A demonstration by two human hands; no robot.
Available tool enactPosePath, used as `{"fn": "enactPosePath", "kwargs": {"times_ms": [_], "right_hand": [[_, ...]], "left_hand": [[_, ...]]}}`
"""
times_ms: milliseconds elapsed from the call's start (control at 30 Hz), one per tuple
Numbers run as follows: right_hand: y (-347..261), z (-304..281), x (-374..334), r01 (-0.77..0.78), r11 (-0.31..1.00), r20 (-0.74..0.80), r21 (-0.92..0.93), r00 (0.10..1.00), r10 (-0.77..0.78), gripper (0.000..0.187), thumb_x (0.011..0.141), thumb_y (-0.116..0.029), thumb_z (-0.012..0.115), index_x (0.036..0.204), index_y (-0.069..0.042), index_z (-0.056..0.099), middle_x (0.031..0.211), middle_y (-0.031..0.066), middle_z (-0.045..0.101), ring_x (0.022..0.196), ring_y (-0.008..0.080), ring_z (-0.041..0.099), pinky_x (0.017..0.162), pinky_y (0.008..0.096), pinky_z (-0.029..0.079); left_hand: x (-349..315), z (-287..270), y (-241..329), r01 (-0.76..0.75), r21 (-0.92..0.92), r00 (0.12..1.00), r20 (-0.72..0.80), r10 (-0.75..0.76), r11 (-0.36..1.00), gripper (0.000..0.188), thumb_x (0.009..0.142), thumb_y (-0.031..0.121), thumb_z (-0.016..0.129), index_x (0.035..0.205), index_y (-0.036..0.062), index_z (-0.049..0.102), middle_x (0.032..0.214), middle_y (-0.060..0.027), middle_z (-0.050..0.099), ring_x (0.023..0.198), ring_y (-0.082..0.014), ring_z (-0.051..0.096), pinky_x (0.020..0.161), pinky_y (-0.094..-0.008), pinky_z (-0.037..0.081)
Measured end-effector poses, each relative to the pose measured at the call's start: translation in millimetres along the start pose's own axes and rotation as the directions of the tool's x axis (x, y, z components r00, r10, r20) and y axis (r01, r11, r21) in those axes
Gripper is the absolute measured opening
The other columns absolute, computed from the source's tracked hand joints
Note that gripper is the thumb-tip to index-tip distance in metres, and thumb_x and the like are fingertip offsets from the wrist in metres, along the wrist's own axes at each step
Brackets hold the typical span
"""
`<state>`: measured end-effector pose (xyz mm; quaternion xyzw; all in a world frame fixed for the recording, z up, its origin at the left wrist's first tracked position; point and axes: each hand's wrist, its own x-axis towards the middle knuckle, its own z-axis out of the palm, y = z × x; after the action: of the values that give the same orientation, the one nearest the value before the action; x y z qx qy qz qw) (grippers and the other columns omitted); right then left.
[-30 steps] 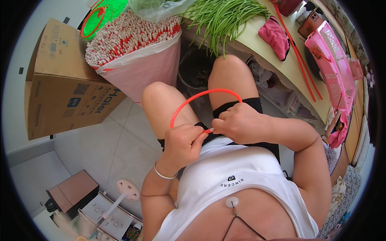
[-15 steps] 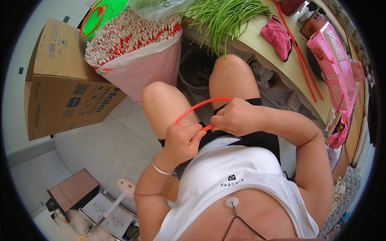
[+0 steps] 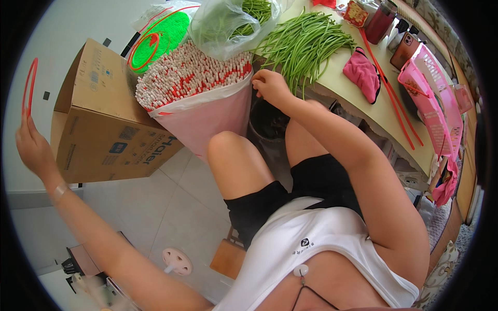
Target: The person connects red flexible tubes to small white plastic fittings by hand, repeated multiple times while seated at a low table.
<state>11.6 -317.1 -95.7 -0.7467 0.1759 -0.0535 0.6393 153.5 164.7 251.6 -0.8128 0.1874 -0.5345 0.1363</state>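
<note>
My left hand (image 3: 35, 147) is stretched out at the far left, beyond the cardboard box. Its fingers are closed on the lower end of a thin red plastic tube ring (image 3: 31, 85), which stands up from them and appears narrow from this angle. My right hand (image 3: 272, 88) reaches forward to the right edge of a pink bag (image 3: 210, 116) packed with red tubes with whitish ends (image 3: 192, 72). The right fingers are curled together by the bag's rim; whether anything is between them is hidden.
A cardboard box (image 3: 104, 114) stands left of the bag. Behind it are a bright green round item (image 3: 168, 36) and a clear plastic bag (image 3: 215, 33). The table (image 3: 337, 78) bears green stems (image 3: 306, 44), a pink cloth (image 3: 361, 75), red tubes (image 3: 391, 98) and a pink basket (image 3: 430, 93).
My hands have parted from over my lap. The left swung far out left with the red ring; the right let go of it and moved forward to the pink bag. The view has shifted.
</note>
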Motion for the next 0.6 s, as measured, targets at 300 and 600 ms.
{"fn": "enactPosePath", "kwargs": {"times_ms": [300, 600], "right_hand": [[22.1, 41.2, 65.1, -0.164, 0.887, -0.341, -0.432, 0.94, 0.008, 0.023, 0.086, -0.027, 0.065, 0.097, -0.007, 0.069, 0.103, 0.0166, 0.069, 0.096, 0.0372, 0.065, 0.084, 0.0458, 0.051], [-157.2, 14.2, 26.8, 0.702, 0.708, -0.379, 0.081, 0.679, -0.629, 0.021, 0.089, -0.02, 0.064, 0.087, 0.001, 0.066, 0.088, 0.0179, 0.07, 0.077, 0.0277, 0.068, 0.072, 0.0377, 0.053]], "left_hand": [[-42.1, 21.0, 86.0, 0.395, -0.432, 0.891, 0.397, -0.222, 0.811, 0.039, 0.098, 0.034, 0.06, 0.124, 0.0067, 0.066, 0.129, -0.0113, 0.065, 0.118, -0.0255, 0.061, 0.099, -0.0365, 0.047], [-205.4, -45.8, 305.1, 0.788, -0.614, 0.605, 0.765, 0.219, -0.033, 0.015, 0.092, 0.005, 0.064, 0.103, -0.002, 0.072, 0.1, -0.0102, 0.072, 0.088, -0.0155, 0.067, 0.08, -0.027, 0.053]]}}
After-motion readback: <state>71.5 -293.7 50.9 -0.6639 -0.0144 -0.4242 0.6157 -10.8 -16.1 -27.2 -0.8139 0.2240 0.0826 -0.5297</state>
